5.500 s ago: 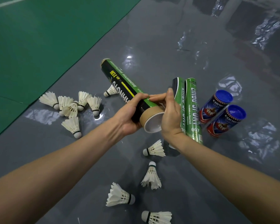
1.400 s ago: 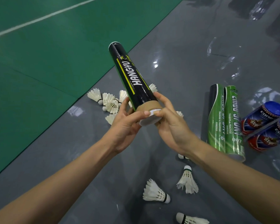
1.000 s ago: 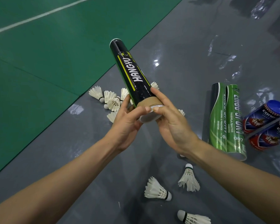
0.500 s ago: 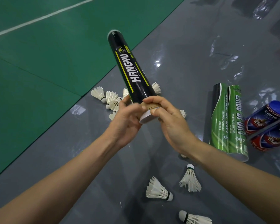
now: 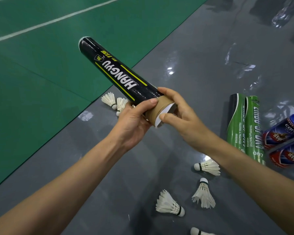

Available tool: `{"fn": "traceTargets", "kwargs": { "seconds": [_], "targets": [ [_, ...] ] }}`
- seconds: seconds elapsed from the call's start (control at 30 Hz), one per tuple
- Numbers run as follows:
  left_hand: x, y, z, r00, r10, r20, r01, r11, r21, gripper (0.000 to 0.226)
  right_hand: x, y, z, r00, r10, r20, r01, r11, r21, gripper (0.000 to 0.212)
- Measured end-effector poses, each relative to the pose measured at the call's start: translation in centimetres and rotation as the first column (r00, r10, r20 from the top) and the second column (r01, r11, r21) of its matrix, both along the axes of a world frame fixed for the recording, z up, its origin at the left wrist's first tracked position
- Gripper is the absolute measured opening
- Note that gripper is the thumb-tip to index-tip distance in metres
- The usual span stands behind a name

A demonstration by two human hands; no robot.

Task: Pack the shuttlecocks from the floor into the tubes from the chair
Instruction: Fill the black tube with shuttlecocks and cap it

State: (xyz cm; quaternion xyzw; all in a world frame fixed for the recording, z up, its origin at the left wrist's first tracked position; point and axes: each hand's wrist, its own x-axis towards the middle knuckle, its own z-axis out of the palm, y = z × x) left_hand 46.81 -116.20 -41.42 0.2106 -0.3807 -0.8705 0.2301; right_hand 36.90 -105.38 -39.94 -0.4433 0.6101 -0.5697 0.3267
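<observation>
A long black "HANGYU" tube (image 5: 119, 73) slants up to the left, held in the air over the grey floor. My left hand (image 5: 134, 121) grips its bare cardboard end from below. My right hand (image 5: 182, 116) curls round that end, thumb and fingers pinching the white cap (image 5: 163, 114), which sits tilted at the tube's mouth. White feather shuttlecocks lie on the floor: two (image 5: 112, 100) behind my left hand, several (image 5: 204, 192) below my right forearm.
Two green tubes (image 5: 244, 126) lie side by side on the grey floor at the right, with two blue-capped cans (image 5: 285, 133) beside them. A green court mat (image 5: 41, 65) with white lines covers the left. Wet patches shine on the grey floor.
The tube has tipped lower and further left. The white cap, flush on the tube's end before, now sits tilted at the mouth under my right fingers.
</observation>
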Motion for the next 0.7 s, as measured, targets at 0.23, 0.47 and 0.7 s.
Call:
{"fn": "traceTargets", "kwargs": {
  "seconds": [0.23, 0.47, 0.7],
  "targets": [
    [0.2, 0.4, 0.4, 1.0, 0.007, 0.008, -0.007, 1.0, 0.015, 0.059, -0.1, 0.1, -0.4, 0.998, -0.019, 0.068, 0.021, 0.999, -0.032, 0.054],
    [0.7, 0.8, -0.1, 0.995, -0.008, 0.102, 0.004, 0.999, 0.038, 0.046, 0.4, 0.2, -1.5, 0.975, -0.051, 0.215, 0.06, 0.998, -0.033, 0.047],
    [2.1, -0.5, 1.6, 0.999, 0.04, 0.015, -0.043, 0.972, 0.232, 0.041, 2.1, -3.7, 0.6, 0.997, -0.08, -0.022, 0.077, 0.993, -0.083, 0.066]
  ]
}}
